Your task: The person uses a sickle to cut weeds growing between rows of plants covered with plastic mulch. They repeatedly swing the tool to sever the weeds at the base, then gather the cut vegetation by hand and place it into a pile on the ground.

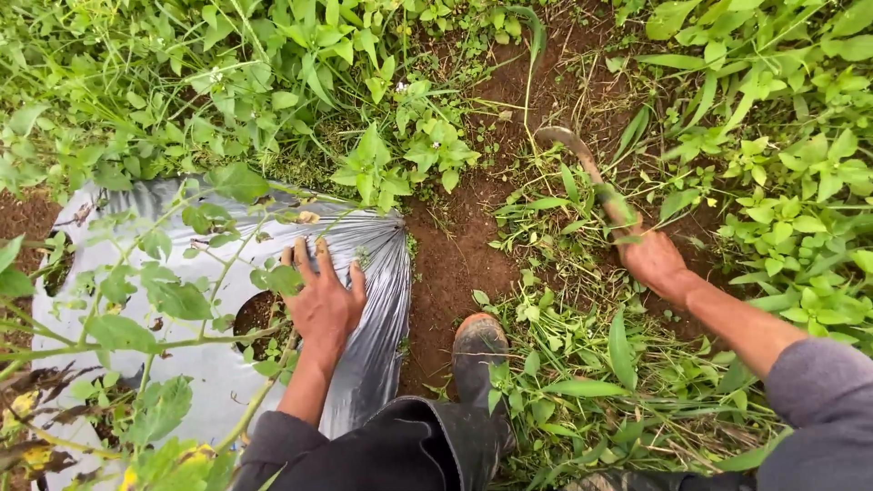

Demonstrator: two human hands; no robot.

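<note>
Where the furrow's bare soil [455, 264] meets cut weeds [582, 364], I see the sickle [582, 164] grasped in my right hand [650, 259], blade probably touching ground. Left hand [323, 305] lies released, fingers spread flat on silver plastic mulch [373, 264]. Muddy boot [480, 359] between.

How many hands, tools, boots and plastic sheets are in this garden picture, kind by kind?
Hands: 2, the left hand flat on the sheet, the right hand gripping the tool
Curved-blade sickle: 1
Muddy boot: 1
Silver plastic sheet: 1
Total: 5
</note>
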